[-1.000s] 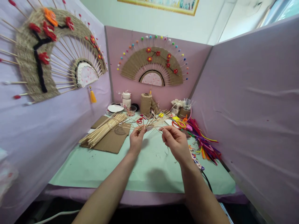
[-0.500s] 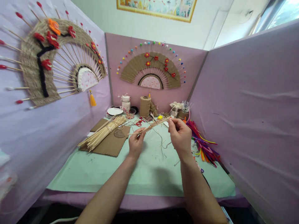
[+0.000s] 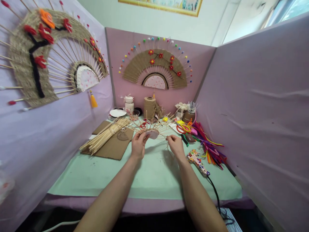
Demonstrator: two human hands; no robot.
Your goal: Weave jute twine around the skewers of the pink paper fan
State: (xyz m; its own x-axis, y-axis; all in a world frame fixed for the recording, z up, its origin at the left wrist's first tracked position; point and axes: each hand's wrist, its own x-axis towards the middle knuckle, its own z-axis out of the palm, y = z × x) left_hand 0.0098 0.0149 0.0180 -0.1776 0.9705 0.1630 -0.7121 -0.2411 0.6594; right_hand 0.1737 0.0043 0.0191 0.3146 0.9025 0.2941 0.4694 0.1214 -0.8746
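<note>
My left hand (image 3: 138, 145) is closed on the pale half-round base of a small fan frame (image 3: 152, 134), thumb on its near face. Thin wooden sticks (image 3: 146, 120) spread outward from that base like rays, away from me and to both sides. At the frame's right side my right hand (image 3: 176, 145) is closed, thumb and fingertips pinched on what looks like a thin tan strand of twine. A bit of the strand hangs below the fingers. Both hands are held above the green table cover (image 3: 154, 180).
A bundle of wooden sticks (image 3: 106, 135) lies on cardboard (image 3: 118, 153) at left. Red scissors (image 3: 143, 124), a twine spool (image 3: 149, 108) and a white jar (image 3: 129, 104) are behind. At right are yellow-and-red scissors (image 3: 183, 129), pipe cleaners (image 3: 212, 148) and a corded glue gun (image 3: 198, 163).
The fan frame has turned from nearly edge-on to showing its pale base and spread sticks. My right hand has come down and left, uncovering the glue gun and scissors.
</note>
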